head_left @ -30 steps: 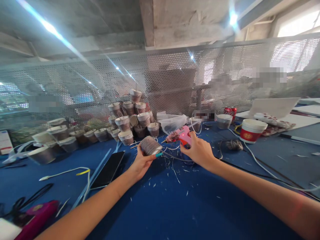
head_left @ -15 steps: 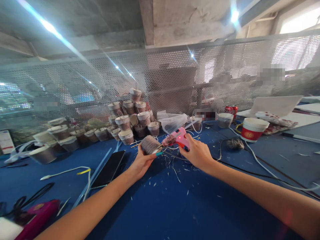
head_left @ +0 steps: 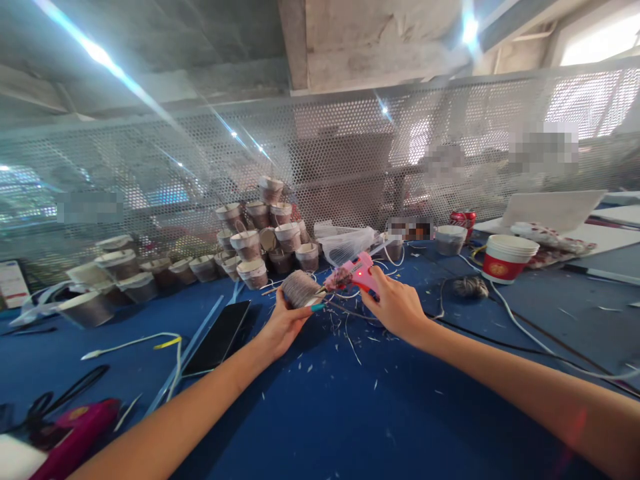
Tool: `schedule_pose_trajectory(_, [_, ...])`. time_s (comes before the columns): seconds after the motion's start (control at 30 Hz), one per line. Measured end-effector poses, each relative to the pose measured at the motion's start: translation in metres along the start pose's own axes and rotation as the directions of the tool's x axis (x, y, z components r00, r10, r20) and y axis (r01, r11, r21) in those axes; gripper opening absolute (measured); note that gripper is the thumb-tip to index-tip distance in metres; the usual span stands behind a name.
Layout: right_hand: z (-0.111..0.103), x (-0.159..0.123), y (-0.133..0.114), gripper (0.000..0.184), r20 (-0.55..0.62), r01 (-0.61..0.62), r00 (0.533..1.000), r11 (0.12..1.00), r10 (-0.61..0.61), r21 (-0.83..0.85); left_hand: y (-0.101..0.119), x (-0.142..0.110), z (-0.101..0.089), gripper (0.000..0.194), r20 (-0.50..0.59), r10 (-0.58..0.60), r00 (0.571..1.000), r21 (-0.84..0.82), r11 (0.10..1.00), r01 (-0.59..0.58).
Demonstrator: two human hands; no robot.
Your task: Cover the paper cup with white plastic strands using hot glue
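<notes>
My left hand (head_left: 283, 323) is closed round a small cup wrapped in brownish-grey twine (head_left: 299, 289), held on its side above the blue table (head_left: 320, 400). My right hand (head_left: 395, 307) grips a pink glue gun (head_left: 357, 272) with a red light on it. The gun's nozzle points left and touches the wrapped cup's edge. A white cord runs from the gun across the table to the right.
A pile of wrapped cups (head_left: 260, 230) stands behind my hands, with more in a row at the left. A black phone (head_left: 217, 337) lies left. A red-and-white paper cup (head_left: 507, 259), a twine ball (head_left: 467, 287), scissors (head_left: 55, 400) and scraps are about.
The glue gun's nozzle has moved left from a small gap until it meets the wrapped cup. My left hand has barely moved.
</notes>
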State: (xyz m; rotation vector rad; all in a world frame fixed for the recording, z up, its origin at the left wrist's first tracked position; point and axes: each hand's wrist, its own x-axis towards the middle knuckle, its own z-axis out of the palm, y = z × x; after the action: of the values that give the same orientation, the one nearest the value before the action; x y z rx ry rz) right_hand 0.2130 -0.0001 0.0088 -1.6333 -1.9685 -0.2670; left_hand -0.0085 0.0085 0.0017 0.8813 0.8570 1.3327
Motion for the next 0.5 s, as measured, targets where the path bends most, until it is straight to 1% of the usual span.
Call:
schedule_pose_trajectory(0.27, [0.0017, 0.0019, 0.0039, 0.031, -0.022, 0.005, 1.0, 1.0, -0.005, 0.009, 0.002, 0.0001, 0.0004, 0.088, -0.035, -0.007, 0.999, -0.037, 0.999, 0.005])
schedule_pose_trajectory(0.5, [0.0014, 0.0029, 0.0065, 0.031, -0.013, -0.014, 1.0, 1.0, 0.015, 0.024, 0.0002, 0.0023, -0.0004, 0.091, -0.045, -0.023, 0.999, -0.069, 0.997, 0.02])
